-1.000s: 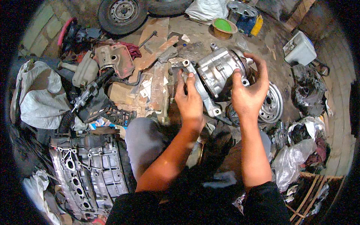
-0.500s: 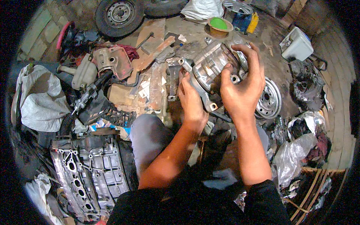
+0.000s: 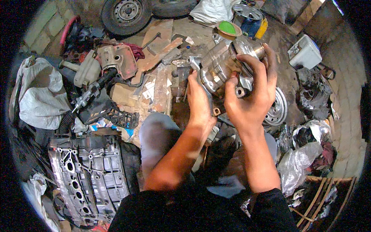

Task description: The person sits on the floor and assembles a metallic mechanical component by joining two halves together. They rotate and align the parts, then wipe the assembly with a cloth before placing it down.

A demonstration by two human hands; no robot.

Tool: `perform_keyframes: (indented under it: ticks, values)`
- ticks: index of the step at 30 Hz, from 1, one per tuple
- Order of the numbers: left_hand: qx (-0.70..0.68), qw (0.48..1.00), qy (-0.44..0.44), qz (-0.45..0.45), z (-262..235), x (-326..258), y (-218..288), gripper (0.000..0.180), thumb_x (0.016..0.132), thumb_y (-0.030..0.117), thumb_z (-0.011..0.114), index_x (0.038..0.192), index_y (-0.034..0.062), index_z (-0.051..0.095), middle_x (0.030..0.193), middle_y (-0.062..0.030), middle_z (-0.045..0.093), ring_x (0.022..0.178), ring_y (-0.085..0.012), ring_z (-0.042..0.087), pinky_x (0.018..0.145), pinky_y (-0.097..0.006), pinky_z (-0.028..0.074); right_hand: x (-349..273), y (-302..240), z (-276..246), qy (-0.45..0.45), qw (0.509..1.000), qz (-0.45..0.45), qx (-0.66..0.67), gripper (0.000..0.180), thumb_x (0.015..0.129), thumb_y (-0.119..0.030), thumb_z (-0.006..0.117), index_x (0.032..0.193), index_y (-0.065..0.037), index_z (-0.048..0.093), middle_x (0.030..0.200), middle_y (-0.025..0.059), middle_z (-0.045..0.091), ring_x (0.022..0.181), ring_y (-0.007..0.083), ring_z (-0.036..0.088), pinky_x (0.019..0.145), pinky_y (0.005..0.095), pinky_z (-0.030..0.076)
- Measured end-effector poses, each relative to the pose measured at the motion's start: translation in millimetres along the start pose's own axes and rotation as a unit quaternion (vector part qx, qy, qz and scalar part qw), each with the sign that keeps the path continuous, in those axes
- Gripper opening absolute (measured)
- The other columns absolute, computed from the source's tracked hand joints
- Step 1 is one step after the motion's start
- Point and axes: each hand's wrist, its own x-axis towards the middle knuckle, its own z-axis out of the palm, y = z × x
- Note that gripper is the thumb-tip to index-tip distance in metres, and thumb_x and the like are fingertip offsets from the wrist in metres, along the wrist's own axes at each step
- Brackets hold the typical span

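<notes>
A silver cast-metal compressor, of the kind from a car's air conditioning, is held tilted in front of me, its round clutch end toward the upper right. Mounting lugs with holes stick out from its body. My left hand grips the left side along a metal bracket arm, some of its fingers hidden behind. Around the clutch end curl the fingers of my right hand; its thumb presses on the body near a lower lug.
An engine block lies at my lower left, beside a white sack. Wood scraps and cardboard cover the floor ahead. Farther off are a tyre and a green-filled bowl. A steel wheel rim and white box sit right.
The compressor has turned slightly, showing more of its clutch end. My right fingers have shifted over that end. The whole view has moved a little.
</notes>
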Motion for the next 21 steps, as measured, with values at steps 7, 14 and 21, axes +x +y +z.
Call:
perform_keyframes:
  ticks: [7, 14, 21]
  values:
    - [-0.051, 0.998, -0.027, -0.037, 13.5, -11.9, 17.6, 0.054, 0.101, 0.045, 0.030, 0.126, 0.0067, 0.059, 0.113, -0.0115, 0.068, 0.099, -0.0246, 0.068, 0.090, -0.041, 0.055, 6.0, -19.3, -7.7, -0.005, 0.999, -0.034, -0.031, 0.036, 0.072, 0.000, 0.071, 0.107, -0.004, 0.067, 0.139, 0.0260, 0.048, 0.121, 0.0397, 0.056, 0.103, 0.0449, 0.043]
    - [-0.027, 0.999, -0.006, -0.038, 15.0, -22.5, 24.6, 0.055, 0.097, 0.053, 0.038, 0.126, 0.0100, 0.059, 0.114, -0.0084, 0.067, 0.102, -0.0236, 0.066, 0.091, -0.041, 0.053, 8.1, -31.3, -11.9, -0.006, 0.999, -0.035, -0.013, 0.041, 0.071, -0.001, 0.072, 0.112, -0.006, 0.065, 0.139, 0.0248, 0.050, 0.129, 0.0404, 0.050, 0.106, 0.0458, 0.041]
    - [-0.134, 0.987, -0.074, -0.046, 6.1, -10.9, 17.2, 0.056, 0.099, 0.052, 0.034, 0.129, 0.0113, 0.058, 0.116, -0.0098, 0.068, 0.102, -0.0248, 0.067, 0.089, -0.040, 0.055, 10.0, -43.8, -18.6, 0.000, 0.994, -0.102, -0.029, 0.045, 0.073, 0.004, 0.062, 0.117, -0.003, 0.061, 0.141, 0.0266, 0.047, 0.131, 0.0416, 0.047, 0.109, 0.0482, 0.039]
